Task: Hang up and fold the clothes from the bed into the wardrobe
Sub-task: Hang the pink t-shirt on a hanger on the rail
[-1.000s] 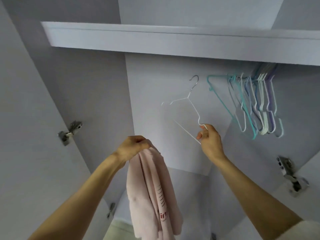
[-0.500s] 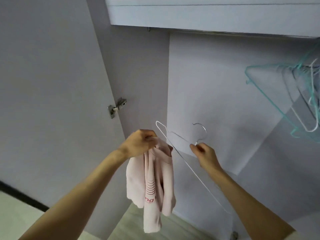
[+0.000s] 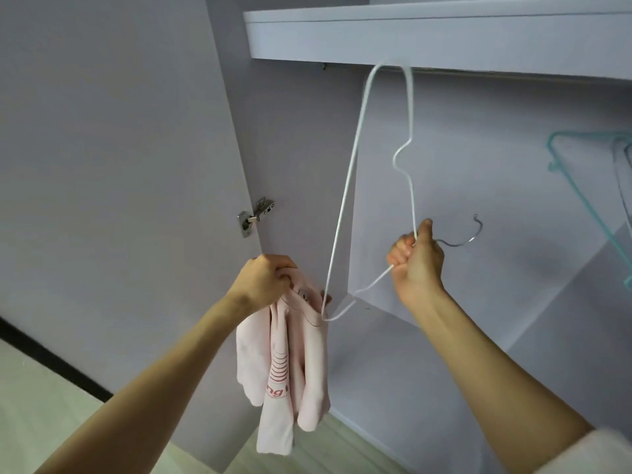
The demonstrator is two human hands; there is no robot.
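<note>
2 fists: left hand [image 3: 265, 278] grips pink garment [image 3: 290, 364], right hand [image 3: 415, 258] hanger [image 3: 352, 186].

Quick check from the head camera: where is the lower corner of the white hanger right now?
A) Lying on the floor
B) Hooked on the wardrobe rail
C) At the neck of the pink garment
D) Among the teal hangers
C: the right hand grips the white hanger near its hook, and its lower corner meets the collar of the pink garment bunched in the left hand.
</note>
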